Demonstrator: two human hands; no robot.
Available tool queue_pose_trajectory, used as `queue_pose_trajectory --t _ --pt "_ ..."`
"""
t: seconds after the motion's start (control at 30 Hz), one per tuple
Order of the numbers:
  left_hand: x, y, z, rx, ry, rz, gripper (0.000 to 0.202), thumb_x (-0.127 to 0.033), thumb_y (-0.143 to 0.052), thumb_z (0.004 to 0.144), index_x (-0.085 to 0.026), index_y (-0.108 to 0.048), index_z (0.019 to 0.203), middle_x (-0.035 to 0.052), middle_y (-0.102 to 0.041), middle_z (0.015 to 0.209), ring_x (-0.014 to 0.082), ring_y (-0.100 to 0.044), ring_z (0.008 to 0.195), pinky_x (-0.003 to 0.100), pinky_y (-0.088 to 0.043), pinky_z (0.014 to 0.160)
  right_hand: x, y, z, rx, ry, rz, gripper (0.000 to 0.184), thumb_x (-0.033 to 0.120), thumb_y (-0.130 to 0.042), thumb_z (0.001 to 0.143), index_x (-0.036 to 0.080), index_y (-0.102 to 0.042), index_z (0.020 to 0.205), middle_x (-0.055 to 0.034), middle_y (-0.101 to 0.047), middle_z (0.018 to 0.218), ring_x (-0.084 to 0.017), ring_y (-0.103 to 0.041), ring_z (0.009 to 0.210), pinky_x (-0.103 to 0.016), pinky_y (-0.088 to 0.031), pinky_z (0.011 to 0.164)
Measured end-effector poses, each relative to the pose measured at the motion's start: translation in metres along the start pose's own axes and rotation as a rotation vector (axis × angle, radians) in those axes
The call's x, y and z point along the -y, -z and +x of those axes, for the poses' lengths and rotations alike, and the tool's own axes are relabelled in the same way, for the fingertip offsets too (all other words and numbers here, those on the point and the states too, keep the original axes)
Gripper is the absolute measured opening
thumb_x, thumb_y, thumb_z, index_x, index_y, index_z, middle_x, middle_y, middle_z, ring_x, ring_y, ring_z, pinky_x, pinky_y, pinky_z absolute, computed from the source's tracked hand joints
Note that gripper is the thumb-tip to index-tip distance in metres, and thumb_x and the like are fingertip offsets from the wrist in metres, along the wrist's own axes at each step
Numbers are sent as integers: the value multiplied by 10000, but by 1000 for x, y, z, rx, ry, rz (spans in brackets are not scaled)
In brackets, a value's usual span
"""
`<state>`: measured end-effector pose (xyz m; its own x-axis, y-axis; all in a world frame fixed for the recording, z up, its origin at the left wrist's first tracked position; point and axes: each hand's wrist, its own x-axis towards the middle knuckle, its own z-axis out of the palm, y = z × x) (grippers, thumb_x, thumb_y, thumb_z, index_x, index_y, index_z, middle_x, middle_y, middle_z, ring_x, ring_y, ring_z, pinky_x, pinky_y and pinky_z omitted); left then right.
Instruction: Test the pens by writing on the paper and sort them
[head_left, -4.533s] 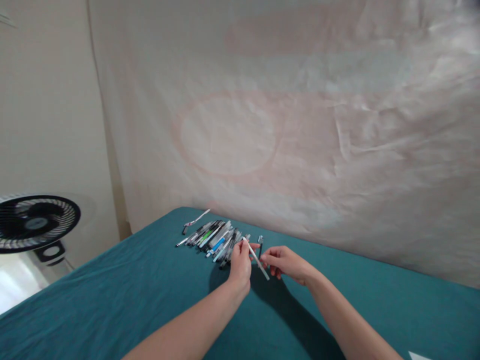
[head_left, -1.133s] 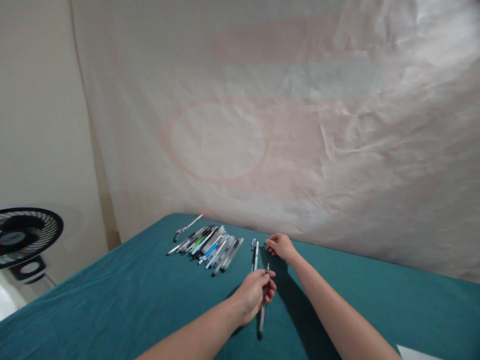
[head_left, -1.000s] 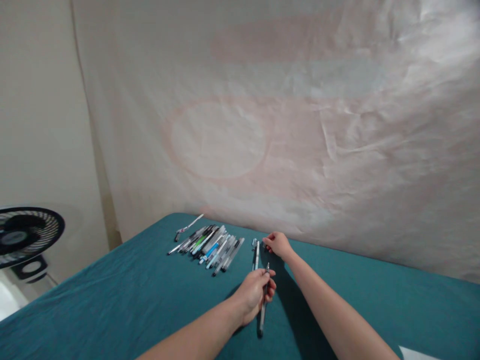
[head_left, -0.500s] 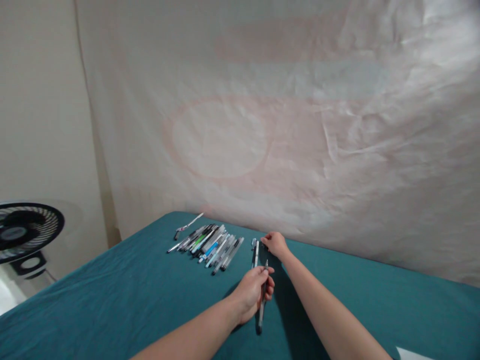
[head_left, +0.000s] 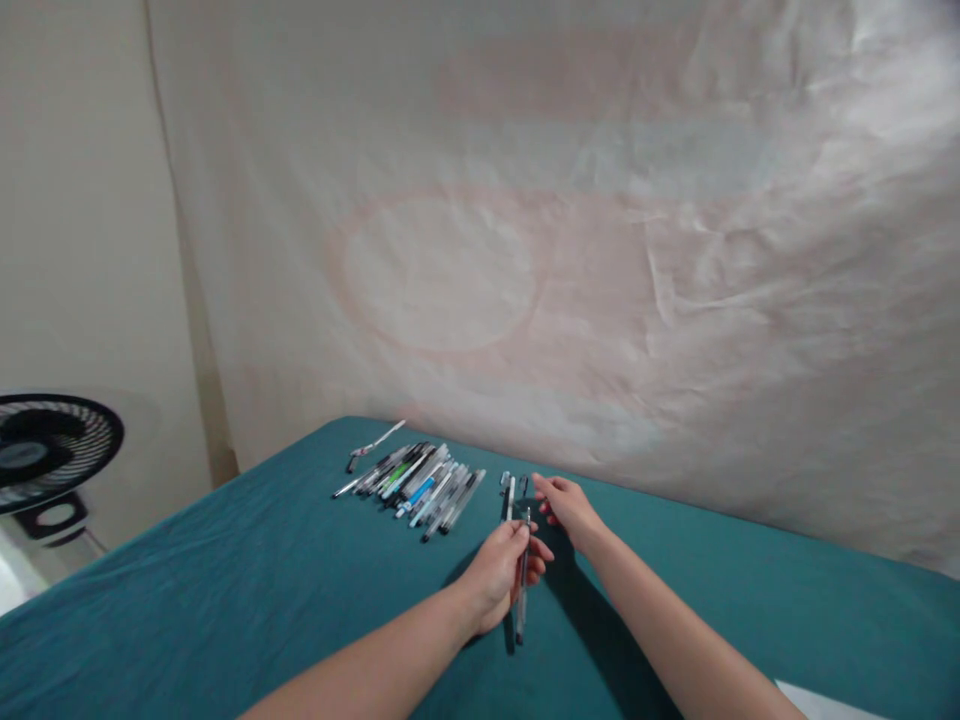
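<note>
My left hand is closed round a dark pen, held nearly upright over the teal cloth with its tip pointing away from me. Just beyond it my right hand hovers with fingers loosely curled and apart, holding nothing that I can see. Beside its fingertips two pens lie side by side on the cloth, one white and one dark. A row of several pens lies further left.
One pen lies apart behind the row, near the table's far edge. A wrinkled pale sheet hangs right behind the table. A black fan stands off the left side. A white paper corner shows at bottom right.
My right hand has drawn back a little from the two pens toward me. My left hand has carried the dark pen forward and turned it more upright.
</note>
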<state>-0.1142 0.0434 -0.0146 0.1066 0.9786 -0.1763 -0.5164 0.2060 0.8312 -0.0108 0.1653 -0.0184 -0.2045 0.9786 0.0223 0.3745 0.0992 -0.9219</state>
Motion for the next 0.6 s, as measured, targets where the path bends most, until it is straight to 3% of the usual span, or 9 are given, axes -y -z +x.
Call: queue_pose_trajectory --t 0.1,0.23,0.43,0.6 --pt "1 0 0 -5 -21 18 134 -251 -371 902 -151 -459 888 22 -599 725 64 -499 519 178 -347 508 4 3 -30 77 -38 115 439 580 -450 766 152 -544 733 -49 -616 693 -90 -526 471 -205 -405 428" --pt "2 -1 0 -8 -44 45 128 -252 -405 891 -142 -469 878 21 -593 723 63 -492 526 176 -344 502 6 0 -52 213 -21 306 410 558 -593 682 159 -511 632 30 -508 454 -65 -431 364 -190 -325 395" --pt "2 -1 1 -3 -33 82 126 -243 -428 881 -133 -482 852 23 -593 712 57 -477 515 174 -338 496 3 -3 -58 249 -39 409 391 515 -631 671 154 -506 589 57 -447 353 -64 -382 343 -198 -273 410" --pt "2 -2 2 0 -10 91 136 -234 -396 894 -130 -476 857 29 -598 724 53 -477 504 172 -324 482 6 7 -60 393 -40 495 372 482 -629 691 124 -561 616 45 -460 370 -55 -357 367 -202 -250 434"
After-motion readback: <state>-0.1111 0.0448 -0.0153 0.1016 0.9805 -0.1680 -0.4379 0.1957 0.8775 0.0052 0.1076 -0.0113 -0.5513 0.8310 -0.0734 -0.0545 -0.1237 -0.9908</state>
